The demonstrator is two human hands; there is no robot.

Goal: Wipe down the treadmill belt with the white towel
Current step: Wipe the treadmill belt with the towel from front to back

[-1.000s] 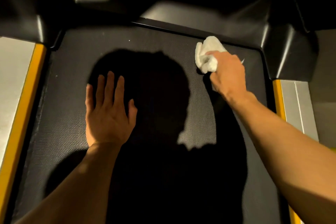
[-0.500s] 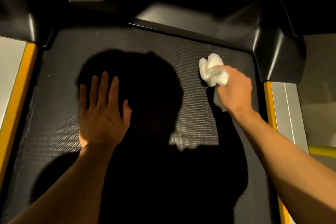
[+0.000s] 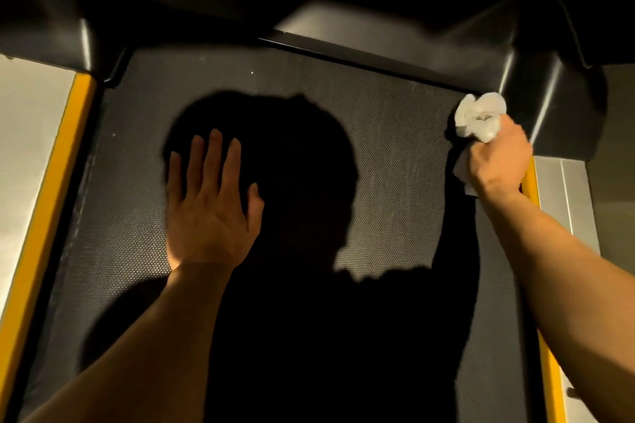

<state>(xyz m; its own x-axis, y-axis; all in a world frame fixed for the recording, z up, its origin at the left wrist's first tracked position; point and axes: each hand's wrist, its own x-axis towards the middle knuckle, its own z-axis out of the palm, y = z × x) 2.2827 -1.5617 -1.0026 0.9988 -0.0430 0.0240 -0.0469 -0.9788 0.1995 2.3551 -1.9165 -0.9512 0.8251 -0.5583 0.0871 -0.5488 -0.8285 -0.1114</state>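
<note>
The dark textured treadmill belt [image 3: 388, 161] fills the middle of the head view, half covered by a person's shadow. My right hand [image 3: 498, 161] grips a bunched white towel [image 3: 479, 118] and presses it on the belt's far right corner, against the black motor cover. A loose end of the towel hangs below the hand. My left hand [image 3: 209, 206] lies flat on the belt left of centre, fingers spread and empty.
Yellow strips [image 3: 51, 189] and grey side rails [image 3: 24, 134] run along both sides of the belt. The black motor cover [image 3: 429, 48] and console loom over the far end. A black housing [image 3: 556, 113] stands at the right corner.
My right hand has swept the towel rightward across the far end of the belt to the right corner. The left hand has stayed flat in place.
</note>
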